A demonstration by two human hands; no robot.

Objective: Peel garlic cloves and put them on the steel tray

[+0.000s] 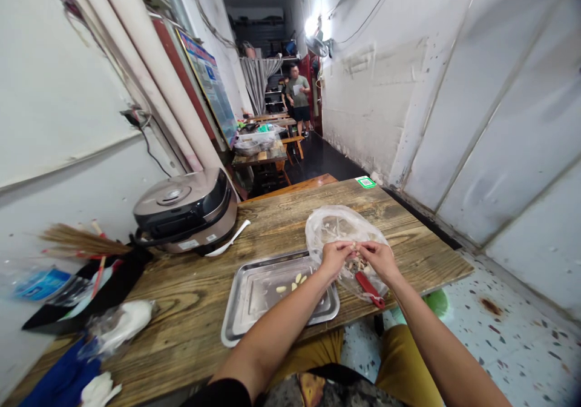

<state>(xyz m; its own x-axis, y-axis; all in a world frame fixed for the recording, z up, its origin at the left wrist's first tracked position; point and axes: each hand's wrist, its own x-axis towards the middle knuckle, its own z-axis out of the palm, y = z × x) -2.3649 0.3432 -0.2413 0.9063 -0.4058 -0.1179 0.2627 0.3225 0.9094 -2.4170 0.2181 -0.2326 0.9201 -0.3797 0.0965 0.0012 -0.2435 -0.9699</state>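
Observation:
Above a clear plastic bag (338, 220), my left hand (334, 257) and my right hand (377, 258) meet fingertip to fingertip. Both pinch a small pale garlic clove (354, 247) between them. In the opened bag lie unpeeled garlic pieces and loose skins (356, 266), partly hidden by my hands. A red-handled tool (370, 289) rests at the bag's near edge; its working end is hard to make out. To the left, several peeled garlic cloves (297, 278) lie on a metal tray (233, 310), which my left forearm partly covers.
A rice cooker (181, 207) stands at the table's left, with a white spoon (229, 240) beside it. Farther left are a dustpan (45, 317), a small broom (86, 240) and plastic wrapping (122, 325). Two people (299, 95) stand far back near more tables (267, 152).

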